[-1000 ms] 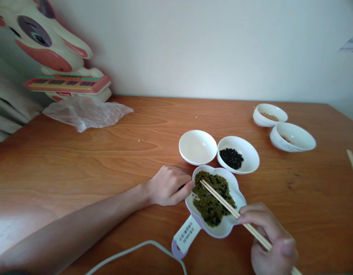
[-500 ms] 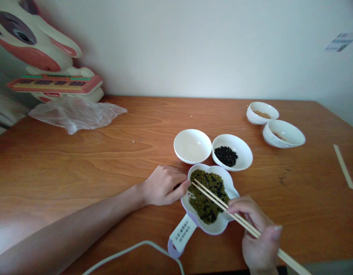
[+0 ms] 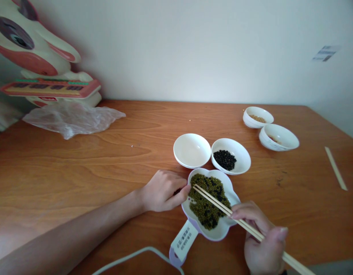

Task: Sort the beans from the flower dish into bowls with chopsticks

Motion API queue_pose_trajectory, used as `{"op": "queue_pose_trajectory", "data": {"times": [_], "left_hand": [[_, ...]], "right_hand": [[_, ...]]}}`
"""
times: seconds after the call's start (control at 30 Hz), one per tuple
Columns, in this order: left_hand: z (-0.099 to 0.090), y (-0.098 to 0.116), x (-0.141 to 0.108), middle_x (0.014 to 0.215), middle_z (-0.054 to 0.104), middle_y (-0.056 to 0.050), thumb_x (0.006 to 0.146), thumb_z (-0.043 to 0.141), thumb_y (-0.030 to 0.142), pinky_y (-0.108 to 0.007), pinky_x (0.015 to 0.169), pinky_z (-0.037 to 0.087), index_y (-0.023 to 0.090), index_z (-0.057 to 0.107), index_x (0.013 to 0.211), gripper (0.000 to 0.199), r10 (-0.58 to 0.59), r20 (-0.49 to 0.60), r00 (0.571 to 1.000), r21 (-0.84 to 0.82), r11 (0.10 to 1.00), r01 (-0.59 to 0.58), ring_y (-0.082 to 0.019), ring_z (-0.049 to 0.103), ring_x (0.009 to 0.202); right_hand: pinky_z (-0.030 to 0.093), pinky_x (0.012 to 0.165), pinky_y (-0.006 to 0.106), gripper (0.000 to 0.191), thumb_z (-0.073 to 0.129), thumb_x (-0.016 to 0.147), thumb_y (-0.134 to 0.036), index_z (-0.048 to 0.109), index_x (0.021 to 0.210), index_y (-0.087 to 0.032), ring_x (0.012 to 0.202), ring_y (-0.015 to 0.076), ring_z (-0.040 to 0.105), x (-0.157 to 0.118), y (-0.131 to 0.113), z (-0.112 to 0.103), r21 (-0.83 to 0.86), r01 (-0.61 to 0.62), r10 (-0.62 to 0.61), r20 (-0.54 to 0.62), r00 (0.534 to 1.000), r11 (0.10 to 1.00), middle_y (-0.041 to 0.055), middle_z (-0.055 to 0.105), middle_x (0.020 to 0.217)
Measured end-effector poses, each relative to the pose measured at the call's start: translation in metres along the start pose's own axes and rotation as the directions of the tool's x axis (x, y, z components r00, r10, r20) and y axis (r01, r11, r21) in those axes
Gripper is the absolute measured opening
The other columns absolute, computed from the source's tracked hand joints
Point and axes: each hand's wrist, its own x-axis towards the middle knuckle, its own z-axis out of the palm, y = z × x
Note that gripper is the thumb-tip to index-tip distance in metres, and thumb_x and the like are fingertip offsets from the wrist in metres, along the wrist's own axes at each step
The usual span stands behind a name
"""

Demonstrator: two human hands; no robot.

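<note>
A white flower-shaped dish with a lilac edge (image 3: 233,195) and a labelled handle (image 3: 184,241) lies before me. Green beans (image 3: 203,212) mixed with black beans (image 3: 211,223) cover its bottom. My left hand (image 3: 166,191) has its fingers curled and its thumb and forefinger pinched at the dish's left rim. Wooden chopsticks (image 3: 219,206) are gripped in my right hand (image 3: 262,236), at the dish's lower right. Their tips meet the beans near the left rim; I cannot tell whether a bean is between them. Behind the dish stand a white bowl (image 3: 191,150) with nothing visible inside and one holding black beans (image 3: 225,159).
Two white bowls (image 3: 258,117) (image 3: 279,137) with small contents stand at the back right. A pale stick (image 3: 335,168) lies at the right. A clear plastic bag (image 3: 76,120) and a cow-shaped toy piano (image 3: 50,88) occupy the back left. A white cable (image 3: 133,253) runs along the front.
The chopstick tips have come slightly closer together among the beans. Both hands keep nearly the same places, while the whole view has shifted a little.
</note>
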Motion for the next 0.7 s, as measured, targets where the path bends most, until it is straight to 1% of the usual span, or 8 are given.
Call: {"op": "queue_pose_trajectory", "data": {"times": [0.13,0.27,0.33,0.4,0.47,0.5,0.63,0.7], "left_hand": [[0.000,0.000,0.001,0.071,0.063,-0.001,0.108,0.038,0.030,-0.031,0.063,0.036,0.020,0.049,0.074,0.037,-0.005,-0.007,1.000,0.006,1.000,0.005,-0.014,0.055,0.062],[-0.001,0.001,0.001,0.071,0.063,-0.001,0.108,0.038,0.031,-0.030,0.063,0.036,0.020,0.048,0.074,0.037,-0.010,-0.002,1.000,0.001,1.000,0.010,-0.014,0.055,0.061],[-0.001,0.001,0.000,0.071,0.063,-0.001,0.108,0.037,0.031,-0.030,0.063,0.036,0.020,0.048,0.074,0.037,-0.008,-0.002,1.000,0.004,1.000,0.008,-0.014,0.055,0.062],[-0.001,0.001,0.000,0.071,0.063,-0.001,0.108,0.037,0.031,-0.030,0.063,0.036,0.020,0.049,0.074,0.038,-0.008,-0.001,1.000,0.012,1.000,0.008,-0.014,0.055,0.061],[0.000,0.001,0.000,0.070,0.063,-0.001,0.108,0.037,0.031,-0.030,0.062,0.036,0.020,0.049,0.074,0.038,-0.005,-0.007,1.000,0.017,1.000,0.005,-0.014,0.055,0.061],[0.000,0.000,0.000,0.070,0.063,-0.001,0.108,0.038,0.031,-0.030,0.062,0.036,0.020,0.050,0.074,0.038,-0.001,-0.010,1.000,0.015,1.000,0.001,-0.014,0.055,0.061],[0.000,0.000,0.000,0.071,0.064,-0.002,0.108,0.038,0.031,-0.029,0.062,0.037,0.020,0.052,0.075,0.038,0.006,-0.019,1.000,0.006,1.000,-0.006,-0.014,0.056,0.061],[0.000,0.001,0.000,0.071,0.065,-0.002,0.108,0.038,0.031,-0.029,0.062,0.037,0.020,0.052,0.075,0.038,0.004,-0.019,1.000,0.004,1.000,-0.004,-0.014,0.056,0.061]], "right_hand": [[0.051,0.070,0.039,0.083,0.020,0.101,-0.075,0.080,0.077,-0.023,0.077,0.0253,0.067,-0.003,0.001,-0.004,0.016,0.018,-0.016,-0.082,0.996,1.000,0.0098,0.072,0.075],[0.047,0.070,0.041,0.079,0.023,0.101,-0.073,0.081,0.077,-0.025,0.071,0.0250,0.067,0.001,0.001,-0.010,0.023,0.125,-0.118,-0.203,0.972,0.992,0.0076,0.073,0.073],[0.044,0.068,0.042,0.077,0.026,0.101,-0.072,0.079,0.073,-0.024,0.068,0.0259,0.065,0.008,0.000,-0.013,-0.040,0.196,-0.198,-0.342,0.919,0.980,0.0072,0.070,0.068],[0.041,0.065,0.043,0.075,0.031,0.099,-0.074,0.076,0.066,-0.024,0.066,0.0280,0.063,0.016,0.000,-0.018,-0.136,0.282,-0.312,-0.481,0.819,0.950,0.0079,0.065,0.063],[0.040,0.064,0.044,0.074,0.035,0.095,-0.078,0.073,0.063,-0.024,0.066,0.0297,0.063,0.024,0.001,-0.021,-0.218,0.350,-0.411,-0.539,0.735,0.911,0.0087,0.064,0.063],[0.040,0.064,0.044,0.073,0.036,0.094,-0.079,0.072,0.063,-0.023,0.066,0.0297,0.063,0.027,0.003,-0.022,-0.242,0.363,-0.435,-0.547,0.715,0.900,0.0088,0.064,0.064],[0.044,0.065,0.043,0.075,0.030,0.095,-0.078,0.073,0.069,-0.022,0.068,0.0279,0.064,0.034,0.010,-0.018,-0.239,0.276,-0.362,-0.505,0.783,0.931,0.0095,0.067,0.068],[0.044,0.064,0.042,0.077,0.027,0.095,-0.078,0.072,0.071,-0.021,0.069,0.0280,0.065,0.034,0.012,-0.015,-0.213,0.245,-0.322,-0.505,0.801,0.946,0.0098,0.066,0.068]]}}
